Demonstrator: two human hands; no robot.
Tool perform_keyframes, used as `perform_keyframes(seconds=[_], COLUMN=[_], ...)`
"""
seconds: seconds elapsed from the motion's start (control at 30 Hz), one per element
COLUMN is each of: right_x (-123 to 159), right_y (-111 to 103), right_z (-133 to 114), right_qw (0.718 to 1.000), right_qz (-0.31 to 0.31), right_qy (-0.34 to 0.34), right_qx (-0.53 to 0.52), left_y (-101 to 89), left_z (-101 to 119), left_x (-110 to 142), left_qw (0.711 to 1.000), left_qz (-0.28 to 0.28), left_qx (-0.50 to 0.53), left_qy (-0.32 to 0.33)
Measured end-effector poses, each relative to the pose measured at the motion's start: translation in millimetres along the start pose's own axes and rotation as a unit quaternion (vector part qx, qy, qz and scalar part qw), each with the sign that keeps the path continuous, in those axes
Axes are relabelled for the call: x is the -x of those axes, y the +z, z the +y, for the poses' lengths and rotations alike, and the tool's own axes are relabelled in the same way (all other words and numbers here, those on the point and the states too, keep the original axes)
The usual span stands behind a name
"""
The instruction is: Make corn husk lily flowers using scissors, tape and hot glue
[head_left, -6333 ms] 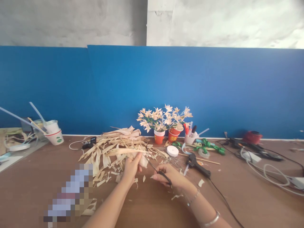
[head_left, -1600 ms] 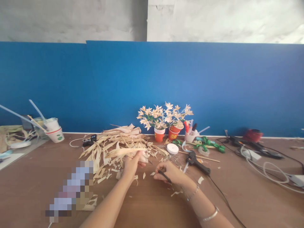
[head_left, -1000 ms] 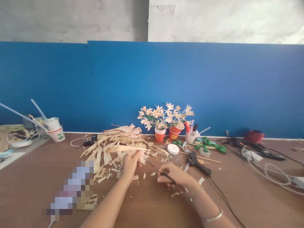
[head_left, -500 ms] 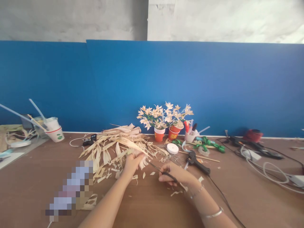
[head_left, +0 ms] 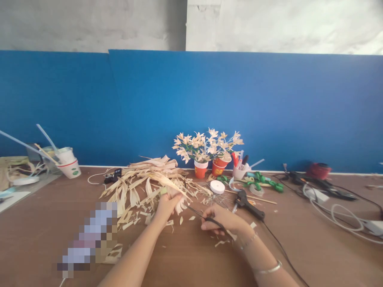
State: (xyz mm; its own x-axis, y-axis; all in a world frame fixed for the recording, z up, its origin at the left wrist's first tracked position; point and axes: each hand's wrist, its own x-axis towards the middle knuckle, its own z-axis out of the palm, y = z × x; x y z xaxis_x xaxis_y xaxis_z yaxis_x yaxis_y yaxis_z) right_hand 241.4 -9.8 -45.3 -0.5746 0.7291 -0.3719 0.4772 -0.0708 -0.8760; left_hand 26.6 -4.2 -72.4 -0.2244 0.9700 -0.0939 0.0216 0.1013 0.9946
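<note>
Between its closed fingers, my left hand [head_left: 168,205] pinches a pale dried corn husk [head_left: 167,182], whose pointed tip sticks out to the right. My right hand [head_left: 220,219] grips a pair of dark-handled scissors [head_left: 214,221]. The scissor blades point up and left, close to the held husk; whether they touch it I cannot tell. Behind my left hand spreads a heap of dried husks [head_left: 134,175]. Small cut scraps [head_left: 181,220] lie on the brown table between and around both hands.
Husk flowers stand in orange paper cups [head_left: 200,170] at the back. A black glue gun [head_left: 249,206] lies right of my right hand, its cord running forward. Near it are a white tape roll [head_left: 217,187] and green tape pieces [head_left: 263,181]. White cables [head_left: 338,217] lie far right.
Hardly anything differs. My right hand with the scissors has shifted very slightly, while my left hand keeps its hold on the husk in the same place.
</note>
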Motion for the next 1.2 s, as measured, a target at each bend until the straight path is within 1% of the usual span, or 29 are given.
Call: perform_keyframes(seconds=[0.13, 0.3, 0.47, 0.73, 1.0, 1.13, 1.2], right_x=[-1.2, -2.8, -3.1, -6.7, -6.6, -5.9, -4.6], right_y=[-0.1, 0.3, 0.2, 1.0, 1.3, 1.9, 1.0], right_z=[1.7, 4.0, 3.2, 6.4, 3.4, 1.6, 2.5], right_qw=[1.0, 1.0, 1.0, 0.999, 0.999, 0.999, 1.0], right_qz=[-0.002, -0.006, -0.026, -0.031, -0.026, -0.022, -0.024], right_qy=[-0.003, -0.001, -0.007, -0.026, -0.027, -0.014, 0.001], right_qx=[0.008, 0.007, 0.012, 0.004, 0.024, 0.028, 0.019], left_y=[0.3, 1.4, 2.2, 1.0, 1.1, 1.2, 0.7], left_z=[-1.0, -4.4, -6.9, -4.8, -7.5, -8.0, -7.0], left_x=[-0.5, -0.6, 0.3, 0.7, -0.2, -0.6, -1.2], left_qw=[1.0, 0.999, 0.998, 0.996, 0.996, 0.998, 0.999], left_qz=[-0.007, -0.038, -0.068, -0.084, -0.085, -0.068, -0.049], left_qx=[-0.005, -0.013, -0.014, -0.001, 0.002, 0.002, 0.009], left_qy=[-0.001, -0.006, -0.015, -0.016, -0.021, -0.02, -0.014])
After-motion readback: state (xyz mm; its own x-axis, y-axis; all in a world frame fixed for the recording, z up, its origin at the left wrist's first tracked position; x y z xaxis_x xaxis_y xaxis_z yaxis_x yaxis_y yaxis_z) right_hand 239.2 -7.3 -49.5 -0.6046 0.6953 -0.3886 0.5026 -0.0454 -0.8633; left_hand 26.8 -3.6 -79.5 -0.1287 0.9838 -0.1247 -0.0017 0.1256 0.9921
